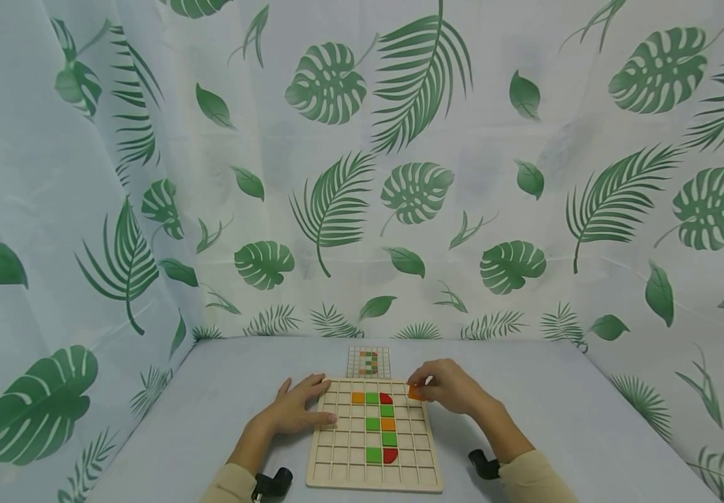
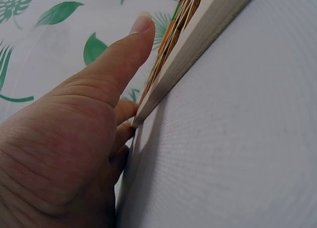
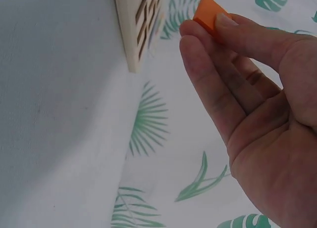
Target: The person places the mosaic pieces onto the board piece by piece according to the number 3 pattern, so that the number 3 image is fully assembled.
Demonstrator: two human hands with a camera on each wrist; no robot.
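A square wooden grid board [image 1: 339, 473] lies on the table, with orange, green and red tiles in several of its cells. My left hand [image 1: 295, 410] rests at the board's left edge, fingers extended and thumb over the rim; in the left wrist view the thumb [image 2: 121, 59] is straight beside the board's side. Between thumb and fingertips, my right hand [image 1: 452, 388] pinches an orange tile [image 3: 210, 16] above the board's upper right corner. The red tile [image 1: 386, 399] in the top part of the board is the nearest placed piece to that hand.
Behind the board lies a small printed grid card [image 1: 354, 363] with a coloured pattern. White cloth with green leaf prints [image 1: 349, 300] stands behind and beside the white table [image 1: 230, 370]. A black device is strapped at each wrist.
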